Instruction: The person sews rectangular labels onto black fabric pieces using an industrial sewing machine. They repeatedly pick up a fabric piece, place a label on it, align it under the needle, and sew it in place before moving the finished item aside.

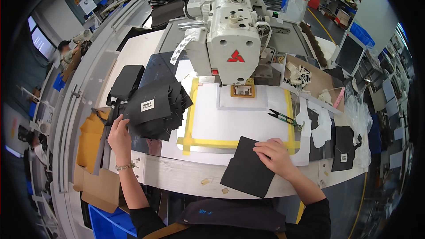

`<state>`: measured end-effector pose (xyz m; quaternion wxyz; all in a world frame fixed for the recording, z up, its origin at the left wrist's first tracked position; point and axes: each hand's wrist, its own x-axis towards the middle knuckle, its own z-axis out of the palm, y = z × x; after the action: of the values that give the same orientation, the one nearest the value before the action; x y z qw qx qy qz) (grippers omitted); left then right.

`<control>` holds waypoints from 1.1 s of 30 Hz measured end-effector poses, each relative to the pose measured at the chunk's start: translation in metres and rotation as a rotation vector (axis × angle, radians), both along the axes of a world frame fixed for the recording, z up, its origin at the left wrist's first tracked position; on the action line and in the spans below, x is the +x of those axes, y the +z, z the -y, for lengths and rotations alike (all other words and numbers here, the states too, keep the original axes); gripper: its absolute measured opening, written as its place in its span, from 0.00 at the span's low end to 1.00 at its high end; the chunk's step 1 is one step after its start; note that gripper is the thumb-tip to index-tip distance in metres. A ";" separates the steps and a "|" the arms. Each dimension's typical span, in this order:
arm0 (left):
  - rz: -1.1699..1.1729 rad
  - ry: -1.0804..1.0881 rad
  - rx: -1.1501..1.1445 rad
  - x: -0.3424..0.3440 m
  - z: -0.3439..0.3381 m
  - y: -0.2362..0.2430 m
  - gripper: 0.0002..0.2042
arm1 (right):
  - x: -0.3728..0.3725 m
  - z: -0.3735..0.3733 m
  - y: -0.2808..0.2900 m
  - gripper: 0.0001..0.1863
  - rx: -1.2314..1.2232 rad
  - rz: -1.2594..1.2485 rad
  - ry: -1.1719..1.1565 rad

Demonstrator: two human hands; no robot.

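Observation:
At the front edge of the table, a plain black fabric panel (247,170) lies at a slant. My right hand (276,156) is closed on its upper right side, thumb and fingers together. On the left, my left hand (119,136) is at the outer edge of a fanned pile of black fabric pieces (155,102), its fingers bent close together; what they pinch, if anything, is hidden among dark material. A small white label (147,106) is on the top piece of the pile. Behind it sits a neat black stack (127,81).
A white sewing machine (234,31) stands over a white sheet framed with yellow tape (230,142). Green-handled thread snips (285,118) lie to the right, near a cardboard tray of labels (287,67). A labelled black piece (343,148) and clear plastic (357,115) lie far right.

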<state>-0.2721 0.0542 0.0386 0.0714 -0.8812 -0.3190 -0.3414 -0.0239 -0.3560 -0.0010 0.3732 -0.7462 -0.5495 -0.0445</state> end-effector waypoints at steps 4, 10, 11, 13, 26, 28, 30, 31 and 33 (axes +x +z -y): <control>0.069 -0.114 0.041 0.006 0.017 -0.003 0.10 | 0.019 0.013 0.011 0.12 -0.008 0.196 -0.162; 0.061 -0.499 0.017 0.057 0.060 -0.011 0.09 | 0.059 0.038 0.020 0.10 -0.079 0.384 -0.441; 0.053 -0.562 -0.032 0.071 0.069 -0.014 0.09 | 0.068 0.044 0.020 0.10 -0.104 0.374 -0.464; -0.010 -0.696 -0.069 0.094 0.086 -0.019 0.10 | 0.086 0.050 0.018 0.09 -0.143 0.350 -0.498; 0.031 -1.209 -0.242 0.218 0.167 -0.022 0.07 | 0.154 0.017 0.026 0.07 -0.225 0.099 -0.484; 0.035 -1.217 -0.263 0.220 0.171 -0.029 0.07 | 0.162 0.039 0.039 0.07 -0.309 -0.007 -0.522; 0.023 -1.214 -0.301 0.218 0.171 -0.034 0.07 | 0.160 0.059 0.058 0.07 -0.406 -0.077 -0.573; 0.013 -1.209 -0.331 0.217 0.170 -0.036 0.07 | 0.162 0.070 0.056 0.08 -0.377 -0.070 -0.591; 0.022 -1.222 -0.398 0.218 0.173 -0.038 0.08 | 0.162 0.105 0.057 0.10 -0.330 -0.049 -0.649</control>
<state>-0.0543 -0.1188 0.0005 -0.3041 -0.8970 0.1829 -0.2637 0.1378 -0.4610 0.0555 0.2273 -0.9327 -0.2749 -0.0533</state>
